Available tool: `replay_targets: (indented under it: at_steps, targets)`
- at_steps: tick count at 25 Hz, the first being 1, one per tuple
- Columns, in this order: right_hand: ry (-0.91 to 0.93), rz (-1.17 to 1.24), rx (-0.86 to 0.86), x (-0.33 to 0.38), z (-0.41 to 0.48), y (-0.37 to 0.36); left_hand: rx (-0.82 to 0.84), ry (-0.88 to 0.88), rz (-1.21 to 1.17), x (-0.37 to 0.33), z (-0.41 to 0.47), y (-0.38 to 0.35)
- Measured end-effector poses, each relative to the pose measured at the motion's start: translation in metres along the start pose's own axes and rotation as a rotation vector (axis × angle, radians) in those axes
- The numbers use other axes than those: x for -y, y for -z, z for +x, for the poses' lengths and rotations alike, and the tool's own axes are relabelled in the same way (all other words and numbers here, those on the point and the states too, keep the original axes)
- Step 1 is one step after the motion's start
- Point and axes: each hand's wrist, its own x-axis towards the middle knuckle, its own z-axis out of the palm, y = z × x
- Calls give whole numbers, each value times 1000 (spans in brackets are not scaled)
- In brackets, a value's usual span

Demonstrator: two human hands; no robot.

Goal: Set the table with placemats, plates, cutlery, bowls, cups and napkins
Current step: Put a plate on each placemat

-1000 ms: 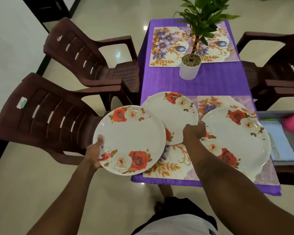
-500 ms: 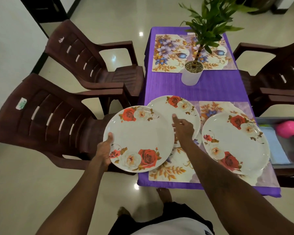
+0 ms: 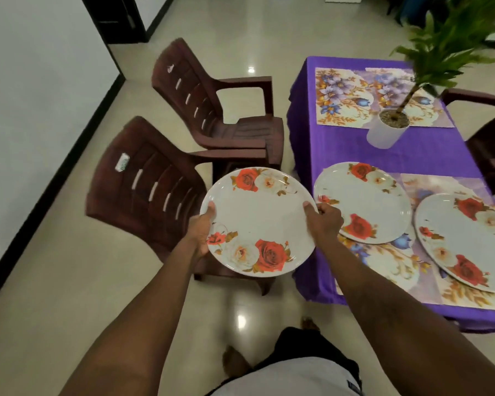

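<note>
A white plate with red roses [image 3: 259, 215] is held in the air left of the table, above a chair seat. My left hand [image 3: 202, 228] grips its left rim, thumb on top. My right hand [image 3: 325, 220] grips its right rim. Two matching plates lie on the near floral placemats [image 3: 395, 267]: one plate [image 3: 363, 195] near the table's left edge, the other plate [image 3: 466, 238] at the right, cut off by the frame. Two bare floral placemats [image 3: 343, 95] lie at the far end of the purple tablecloth [image 3: 429, 155].
A white pot with a green plant [image 3: 385, 132] stands mid-table. Two brown plastic chairs [image 3: 146, 178] stand left of the table, the farther chair [image 3: 212, 110] behind the nearer. Another brown chair [image 3: 492, 144] is at the right. A white wall runs along the left.
My right hand left the plate on the table and took hold of the held plate's right rim. The view swung left, so the table now sits to the right.
</note>
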Motion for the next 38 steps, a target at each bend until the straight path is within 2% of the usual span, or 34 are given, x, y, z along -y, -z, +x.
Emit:
replay_targets:
  at_steps: [8, 12, 19, 31, 38]
  targets:
    - [-16, 85, 83, 74, -35, -120, -8, -29, 5, -67, 38, 129]
    - [-27, 104, 113, 119, -25, -177, -18, -56, 17, -111, 76, 173]
    - [-89, 220, 67, 202, -2, -267, 28, -71, 71, -215, 151, 228]
    - [-175, 357, -124, 293, 11, -373, 202, -3, 139, -346, 269, 289]
    - [-252, 414, -316, 344, 3, -461, 397, 41, 187, -437, 346, 330]
